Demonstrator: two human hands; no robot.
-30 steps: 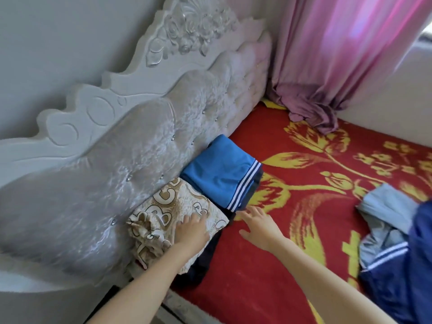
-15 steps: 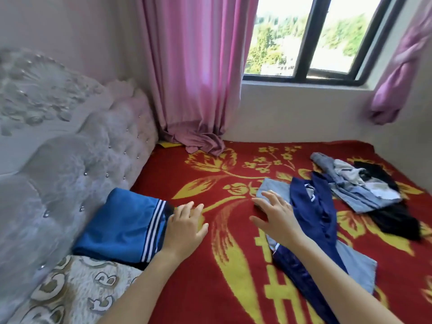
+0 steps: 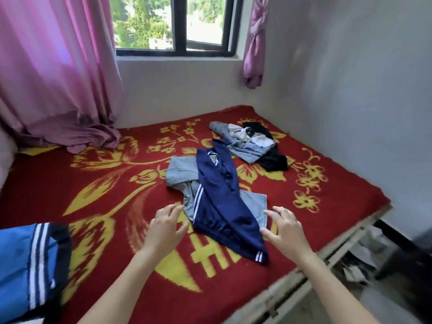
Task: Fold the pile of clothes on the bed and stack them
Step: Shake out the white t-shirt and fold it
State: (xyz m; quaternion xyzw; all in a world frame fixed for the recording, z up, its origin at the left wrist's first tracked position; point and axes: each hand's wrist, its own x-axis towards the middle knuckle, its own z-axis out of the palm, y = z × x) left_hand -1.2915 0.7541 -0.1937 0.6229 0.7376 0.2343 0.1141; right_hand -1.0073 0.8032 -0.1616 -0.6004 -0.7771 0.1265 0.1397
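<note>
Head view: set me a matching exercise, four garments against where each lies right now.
Things:
1. navy trousers
2. grey garment
3. folded blue garment
4. black garment

Places:
A. at the frame's left edge
B. in the far heap
C. draped on top of another garment
D. partly under the navy one

Pairs: 1-C, 2-D, 3-A, 4-B.

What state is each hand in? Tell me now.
Left hand: open, empty, just left of the navy garment.
Right hand: open, empty, just right of it.
</note>
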